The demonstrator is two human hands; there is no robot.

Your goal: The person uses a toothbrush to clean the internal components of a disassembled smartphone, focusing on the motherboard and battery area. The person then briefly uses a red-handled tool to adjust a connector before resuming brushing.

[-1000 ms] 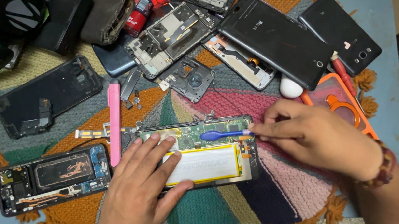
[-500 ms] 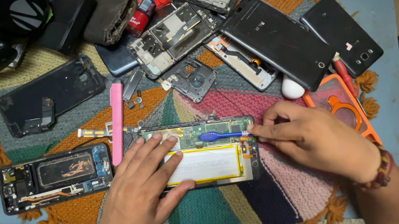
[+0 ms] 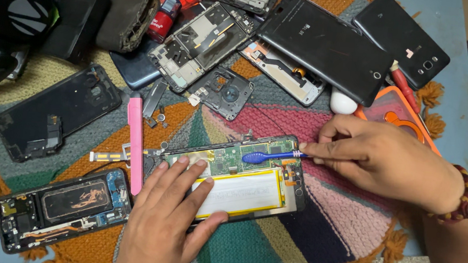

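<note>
An opened phone (image 3: 273, 202) lies on a colourful woven mat, showing a green circuit board (image 3: 231, 154) and a white battery (image 3: 242, 193) with a yellow edge. My left hand (image 3: 170, 217) presses flat on the phone's left part, fingers spread over board and battery. My right hand (image 3: 384, 162) pinches a thin blue plastic pry tool (image 3: 269, 155), whose flat tip rests on the circuit board near the phone's top edge.
A pink stick (image 3: 135, 141) lies left of the phone. Another open phone (image 3: 63, 209) sits at the lower left. Black back covers (image 3: 324, 45), phone frames (image 3: 202, 44), a camera bezel part (image 3: 223, 93), an orange case (image 3: 400, 117) and a black helmet-like object (image 3: 3, 14) crowd the mat.
The hands and the blue tool stay in nearly the same place; the tool tip shifts only slightly on the board.
</note>
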